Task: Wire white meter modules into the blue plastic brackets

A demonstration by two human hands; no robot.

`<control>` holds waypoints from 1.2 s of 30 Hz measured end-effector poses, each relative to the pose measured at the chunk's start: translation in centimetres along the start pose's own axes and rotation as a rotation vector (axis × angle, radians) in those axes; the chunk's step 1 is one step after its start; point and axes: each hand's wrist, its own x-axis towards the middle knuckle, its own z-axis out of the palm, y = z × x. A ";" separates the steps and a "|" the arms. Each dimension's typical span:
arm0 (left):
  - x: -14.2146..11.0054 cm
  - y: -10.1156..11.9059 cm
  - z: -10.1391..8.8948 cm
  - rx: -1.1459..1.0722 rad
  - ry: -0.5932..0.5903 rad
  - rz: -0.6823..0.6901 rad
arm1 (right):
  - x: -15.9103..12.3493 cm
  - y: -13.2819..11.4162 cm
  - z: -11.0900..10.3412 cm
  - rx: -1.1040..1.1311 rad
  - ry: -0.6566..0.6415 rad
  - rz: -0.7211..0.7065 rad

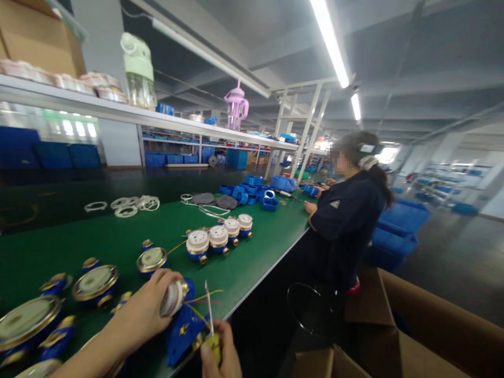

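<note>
My left hand [151,299] is wrapped round the white round top of a water meter [173,298], tilted near the table's front edge. Just below it is a blue part [181,333] with brass-coloured spots; whether the two are joined I cannot tell. Thin yellow and red wires [205,302] stick out to the right of the meter. In my right hand [224,352] is a screwdriver [212,341] with a yellow handle, its shaft pointing up beside the wires. Several water meters with white dials [218,236] stand in a row beyond.
More blue-and-brass meters [95,283] cover the left of the green table [260,252]. White rings [126,211] and blue plastic housings [248,191] lie farther back. A co-worker [346,199] sits at the right. Cardboard boxes [378,325] stand at the lower right.
</note>
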 end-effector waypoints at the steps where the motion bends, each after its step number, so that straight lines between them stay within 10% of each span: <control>1: -0.3 0.1 -0.2 -0.047 0.010 0.001 | -0.3 0.1 0.0 -0.021 0.022 -0.001; 17: -0.3 -1.6 -1.0 -0.266 -0.059 0.029 | 4.9 -10.5 -8.5 -1.171 -0.441 -0.505; 36: 0.3 -1.3 -0.5 -0.276 -0.073 0.068 | 7.2 -22.7 -1.8 -1.896 -0.732 -0.785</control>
